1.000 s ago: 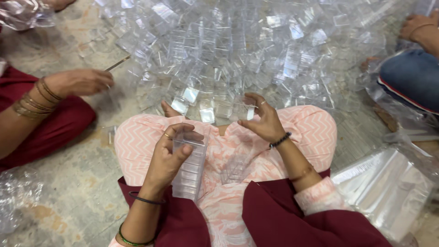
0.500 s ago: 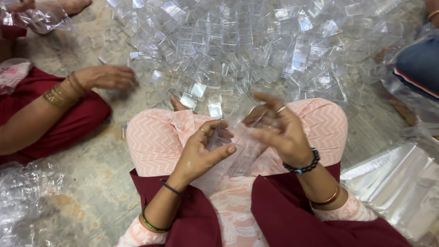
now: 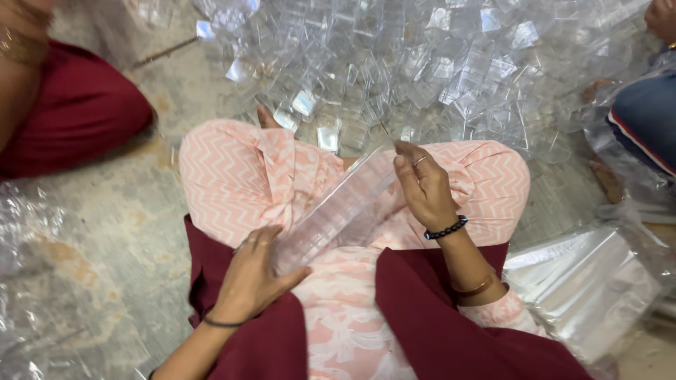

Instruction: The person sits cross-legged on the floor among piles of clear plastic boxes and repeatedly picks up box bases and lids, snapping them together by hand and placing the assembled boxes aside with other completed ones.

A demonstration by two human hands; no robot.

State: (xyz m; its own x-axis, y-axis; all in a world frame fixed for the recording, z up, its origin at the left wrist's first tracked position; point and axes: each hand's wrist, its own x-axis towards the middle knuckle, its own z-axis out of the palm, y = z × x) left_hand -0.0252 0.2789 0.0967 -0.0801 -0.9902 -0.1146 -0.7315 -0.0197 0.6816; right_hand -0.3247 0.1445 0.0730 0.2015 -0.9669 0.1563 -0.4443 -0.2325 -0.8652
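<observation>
I sit cross-legged on the floor and hold a long stack of nested clear plastic cups [image 3: 338, 211] slanted across my lap. My left hand [image 3: 255, 276] grips its lower end near my left thigh. My right hand [image 3: 422, 184] closes on its upper end, a black bead bracelet on that wrist. Just beyond my knees lies a big heap of loose clear plastic cups [image 3: 415, 63] spread over the floor.
A person in dark red clothing [image 3: 67, 112] sits at the left, arm with gold bangles at the top corner. Another person's blue-clad leg [image 3: 644, 119] is at the right. Clear plastic bags [image 3: 584, 285] lie at my right, crumpled plastic film [image 3: 32, 281] at my left.
My hands moved apart along my lap; they held a small piece together before and now hold a long stack of cups between them. The view has shifted closer and left.
</observation>
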